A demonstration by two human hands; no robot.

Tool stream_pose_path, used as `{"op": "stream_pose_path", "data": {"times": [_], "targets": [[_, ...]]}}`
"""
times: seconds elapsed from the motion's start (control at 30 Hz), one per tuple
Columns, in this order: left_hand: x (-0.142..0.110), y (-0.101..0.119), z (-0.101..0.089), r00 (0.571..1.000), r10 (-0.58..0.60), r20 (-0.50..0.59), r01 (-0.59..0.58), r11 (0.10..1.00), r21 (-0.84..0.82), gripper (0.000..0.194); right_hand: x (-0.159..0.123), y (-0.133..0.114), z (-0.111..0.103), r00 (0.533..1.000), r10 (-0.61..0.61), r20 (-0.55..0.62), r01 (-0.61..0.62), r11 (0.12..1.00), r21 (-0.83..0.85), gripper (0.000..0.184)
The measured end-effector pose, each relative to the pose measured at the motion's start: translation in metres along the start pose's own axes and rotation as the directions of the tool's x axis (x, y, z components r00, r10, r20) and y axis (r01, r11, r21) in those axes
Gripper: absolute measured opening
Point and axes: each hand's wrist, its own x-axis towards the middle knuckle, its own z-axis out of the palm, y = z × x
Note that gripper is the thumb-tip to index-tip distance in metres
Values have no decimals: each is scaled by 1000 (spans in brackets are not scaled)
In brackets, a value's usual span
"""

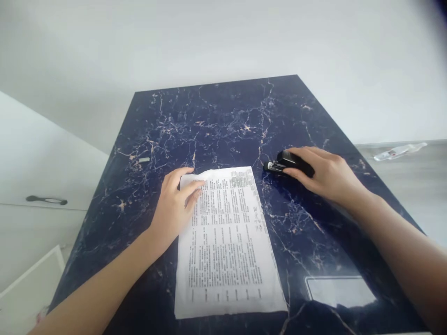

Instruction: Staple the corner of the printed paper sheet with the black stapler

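Observation:
A printed sheet of paper [226, 232], perhaps more than one layer, lies on the dark blue marbled table. My left hand [181, 195] rests on its upper left corner, fingers apart and slightly bent. To the right of the paper, my right hand [321, 170] grips a black stapler [293, 163] around its rear part. The stapler's jaw points left, toward the paper's upper right corner, and stands apart from it. Part of the stapler's body is hidden by my right fingers and thumb.
A small pale strip, maybe staples [144, 160], lies at the table's left. Near the table's front right is a pale rectangular shape [338, 291], perhaps a phone or a reflection. A clear plastic wrapper [400, 151] lies beyond the right edge. A cabinet with a dark handle [46, 200] stands left.

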Motion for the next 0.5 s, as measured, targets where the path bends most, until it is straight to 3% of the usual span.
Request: {"op": "stream_pose_path", "data": {"times": [0.1, 0.2, 0.3, 0.5], "targets": [[0, 0, -3, 982, 109, 153, -108, 994, -19, 31, -4, 15, -5, 993, 8, 117, -12, 999, 34, 53], [-1, -2, -3, 951, 93, 295, -108, 994, 35, 60, -6, 20, -6, 991, 29, 129, -42, 995, 95, 44], [-1, -8, -2, 950, 36, 310, -67, 994, 90, 62, -7, 13, -8, 994, 33, 105, -54, 978, 200, 39], [-1, -17, 3, 971, 20, 239, -41, 996, 82, 59, -4, -7, -19, 962, -72, 265, -33, 927, 373, 37]]}}
